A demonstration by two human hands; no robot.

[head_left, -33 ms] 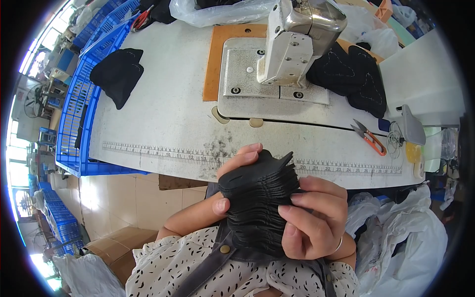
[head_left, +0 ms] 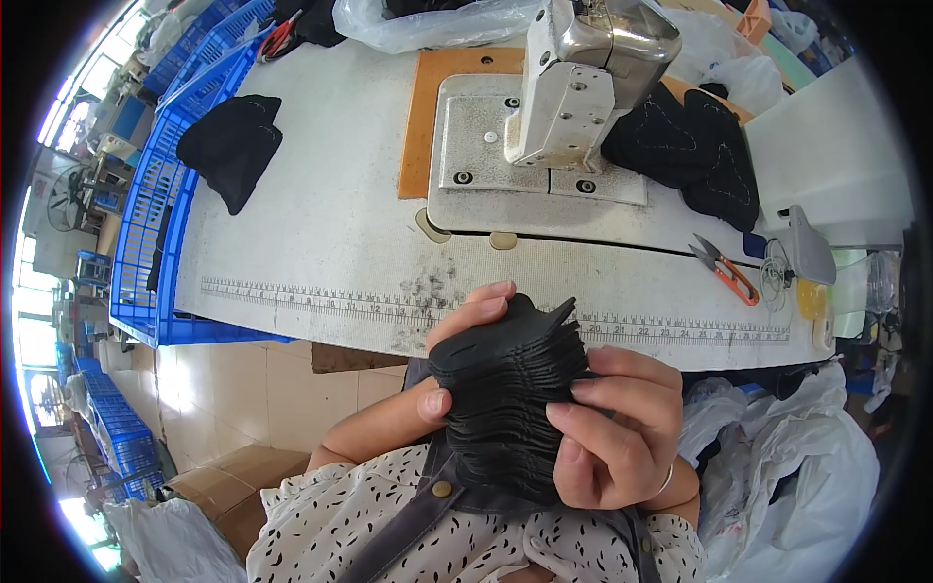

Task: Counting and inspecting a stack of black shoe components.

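A thick stack of black fabric pieces is held in front of my chest, its many layers showing along the near side. My left hand grips the stack from the left, fingertips at its top edge and thumb at its side; the rest of that hand is hidden behind it. At the stack's right edge, my right hand has its fingers bent, with thumb and fingers pinching the edges of some layers. A ring circles one finger of this hand.
A sewing machine stands on the white table. Orange-handled thread snips lie to the right. Black cut pieces rest beside the machine, another black piece by a blue basket. White plastic bags sit below right.
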